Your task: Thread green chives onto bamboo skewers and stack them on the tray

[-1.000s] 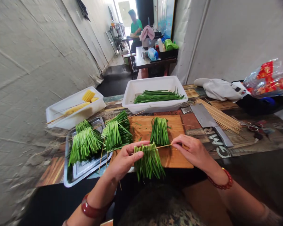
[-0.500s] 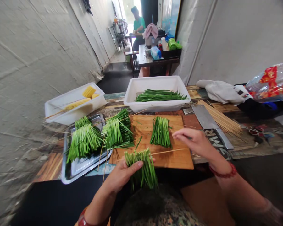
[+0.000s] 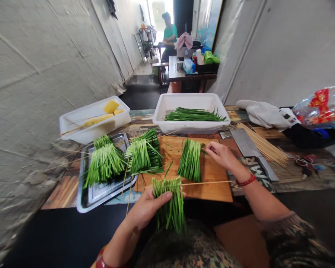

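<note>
My left hand is closed around a bunch of garlic chives threaded on a bamboo skewer, thumb across the front; the skewer's bare end sticks out to the right. Over the wooden cutting board, my right hand pinches the thin end of a skewer at the right side of a second skewered chive bunch, which lies on the board. More skewered chives rest at the board's left edge. Another pile sits in a metal tray.
Behind the board stands a white tub of loose chives. At the left, a second white tub holds skewered corn. A cleaver and loose bamboo skewers lie right. A person sits far back.
My right hand has moved to the skewer of the bunch on the board and pinches its end. My left hand still holds its chives, now hanging more upright. The view has shifted slightly.
</note>
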The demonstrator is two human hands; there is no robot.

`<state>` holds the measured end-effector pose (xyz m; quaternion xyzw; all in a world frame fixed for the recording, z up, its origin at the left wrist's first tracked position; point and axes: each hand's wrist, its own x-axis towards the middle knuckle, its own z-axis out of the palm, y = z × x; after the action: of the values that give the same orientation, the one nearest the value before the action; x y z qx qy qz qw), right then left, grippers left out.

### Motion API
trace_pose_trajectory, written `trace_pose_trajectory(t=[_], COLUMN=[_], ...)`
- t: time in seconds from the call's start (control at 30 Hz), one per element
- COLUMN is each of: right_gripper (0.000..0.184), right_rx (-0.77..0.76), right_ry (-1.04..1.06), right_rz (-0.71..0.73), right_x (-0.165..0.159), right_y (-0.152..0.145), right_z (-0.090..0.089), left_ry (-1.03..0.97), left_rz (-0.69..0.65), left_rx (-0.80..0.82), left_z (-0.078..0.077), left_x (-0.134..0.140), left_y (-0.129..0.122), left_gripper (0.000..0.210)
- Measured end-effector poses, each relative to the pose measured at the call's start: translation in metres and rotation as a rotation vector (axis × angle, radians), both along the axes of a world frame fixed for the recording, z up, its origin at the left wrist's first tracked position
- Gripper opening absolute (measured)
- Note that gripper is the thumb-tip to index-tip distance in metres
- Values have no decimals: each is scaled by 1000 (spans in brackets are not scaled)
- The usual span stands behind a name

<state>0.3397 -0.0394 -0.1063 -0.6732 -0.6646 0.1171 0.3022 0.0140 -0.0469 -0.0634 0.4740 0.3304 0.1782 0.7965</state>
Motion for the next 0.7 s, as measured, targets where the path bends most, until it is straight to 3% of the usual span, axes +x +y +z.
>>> trace_pose_trajectory(t=[0.2, 0.37, 0.5, 0.7], right_gripper=[15, 16, 19, 21], right_rx=[-31, -18, -18, -44], right_ry=[155, 154, 115, 52], right_rz=[117, 192, 216, 213], right_x=[-27, -19, -10, -9], right_y=[-6, -3, 2, 3], right_z=[3, -3, -9, -12], left_ry=[-187, -208, -193, -198], left_rz=[-39, 230, 300, 379], left_rx=[-109, -239, -267, -279], left_z=[6, -12, -22, -26], left_x=[65, 118, 129, 133], left_y=[9, 22, 28, 31], left_gripper=[44, 37, 28, 22])
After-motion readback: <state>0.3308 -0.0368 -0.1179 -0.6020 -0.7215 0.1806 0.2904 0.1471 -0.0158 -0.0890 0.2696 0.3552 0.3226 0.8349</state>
